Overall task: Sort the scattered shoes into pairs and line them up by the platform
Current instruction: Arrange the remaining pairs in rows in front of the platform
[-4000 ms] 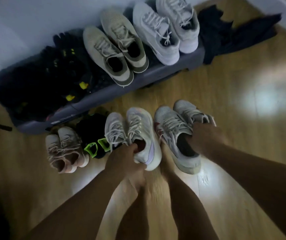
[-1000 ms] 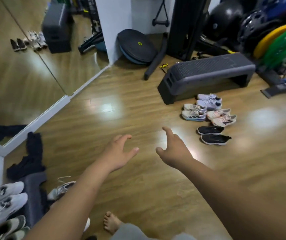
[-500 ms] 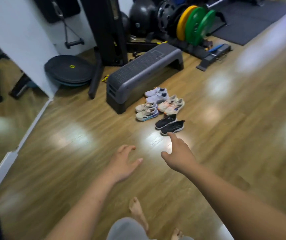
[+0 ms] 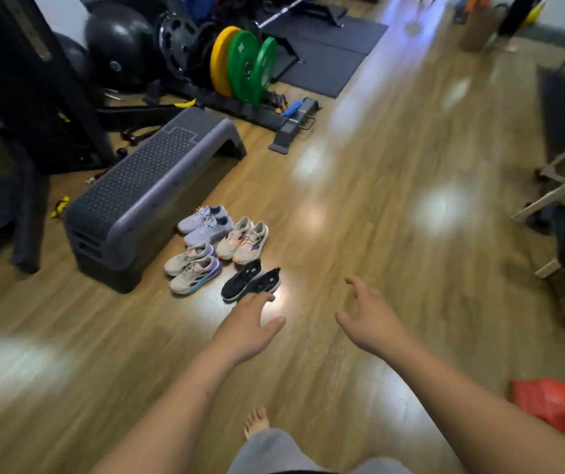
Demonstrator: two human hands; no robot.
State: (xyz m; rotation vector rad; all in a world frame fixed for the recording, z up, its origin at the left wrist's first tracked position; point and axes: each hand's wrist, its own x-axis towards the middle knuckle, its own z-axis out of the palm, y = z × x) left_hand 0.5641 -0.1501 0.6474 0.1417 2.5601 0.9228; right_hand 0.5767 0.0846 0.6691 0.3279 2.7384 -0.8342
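A wooden gym floor [image 4: 359,206] fills the view, and the grey step platform [image 4: 144,189], which half a second ago stood farther off, now looms nearer and left of both hands, its long axis running from near-left to far-right. Four pairs of shoes lie on the floor at its near-right side: lavender sneakers [image 4: 205,224] closest to the platform, white-and-orange sneakers [image 4: 243,241] beside them, beige sneakers with blue soles [image 4: 193,273] nearer, and black sneakers [image 4: 250,283] just beyond the left fingertips. Each pair lies side by side, long axes near-left to far-right. Both bare arms reach forward over the floor. The left hand [image 4: 246,326] is flat, its grip released and empty; the right hand [image 4: 370,319], well right of the shoes, has loosely curled fingers, its grip also released.
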